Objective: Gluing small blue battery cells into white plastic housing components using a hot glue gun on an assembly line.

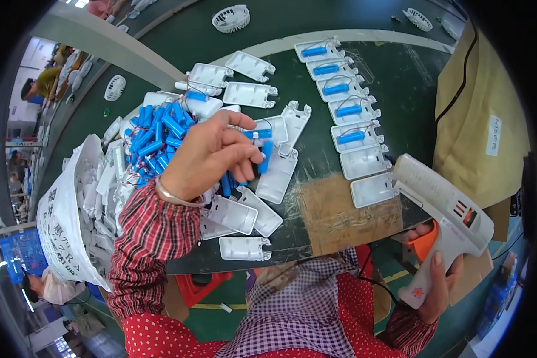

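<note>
- Blue cell [266, 159], head view: just toward twelve from centre, pinched by my left hand [212, 149]; I'd keep it level, any leads loose.
- My right hand [440, 292] wraps the glue gun [441, 197] toward three-to-four; trigger squeeze, I can't tell. I'd hold its nozzle off wires.
- White shells [357, 147] at one o'clock: five cradle cells.
- White sack [59, 238], eight-to-nine: white casings [104, 185] inside.

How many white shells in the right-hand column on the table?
7 white shells, in one line from far to near: the far five each hold a blue battery; the near two hold none, just left of the glue gun. None looks hidden.
</note>
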`<state>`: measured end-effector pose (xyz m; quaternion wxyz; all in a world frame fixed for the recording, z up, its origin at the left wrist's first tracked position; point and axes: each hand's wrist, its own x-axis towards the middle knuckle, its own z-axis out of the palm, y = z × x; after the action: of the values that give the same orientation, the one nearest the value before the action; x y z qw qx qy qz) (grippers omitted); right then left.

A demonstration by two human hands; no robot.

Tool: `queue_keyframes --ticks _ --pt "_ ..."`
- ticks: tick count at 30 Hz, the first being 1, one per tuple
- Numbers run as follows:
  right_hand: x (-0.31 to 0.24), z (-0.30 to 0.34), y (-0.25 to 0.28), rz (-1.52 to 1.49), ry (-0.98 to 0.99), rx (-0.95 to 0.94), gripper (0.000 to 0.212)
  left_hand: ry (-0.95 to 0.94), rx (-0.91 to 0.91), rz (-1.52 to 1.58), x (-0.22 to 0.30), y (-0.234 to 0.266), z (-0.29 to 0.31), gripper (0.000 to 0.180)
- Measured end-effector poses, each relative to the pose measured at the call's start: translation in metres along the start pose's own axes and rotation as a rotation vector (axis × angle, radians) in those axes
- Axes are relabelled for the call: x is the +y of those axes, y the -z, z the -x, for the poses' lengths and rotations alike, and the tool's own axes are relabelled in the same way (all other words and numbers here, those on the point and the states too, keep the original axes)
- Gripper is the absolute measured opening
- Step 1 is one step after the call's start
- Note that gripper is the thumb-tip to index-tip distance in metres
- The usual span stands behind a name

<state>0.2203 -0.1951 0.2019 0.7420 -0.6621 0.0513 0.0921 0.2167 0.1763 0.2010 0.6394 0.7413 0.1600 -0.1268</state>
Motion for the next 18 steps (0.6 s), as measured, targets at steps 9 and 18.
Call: queue_keyframes --ticks 9,18 --pt "-0.006 0.006 -0.003 0.011 -0.026 0.057 0.056 -0.175 0.166 -0.341 0.007 0.000 -0.001 0.013" --pt "-0.008 0.005 -0.004 -0.012 -0.007 0.086 0.060 -0.325 -0.034 -0.447 0.003 -0.063 0.015 0.015"
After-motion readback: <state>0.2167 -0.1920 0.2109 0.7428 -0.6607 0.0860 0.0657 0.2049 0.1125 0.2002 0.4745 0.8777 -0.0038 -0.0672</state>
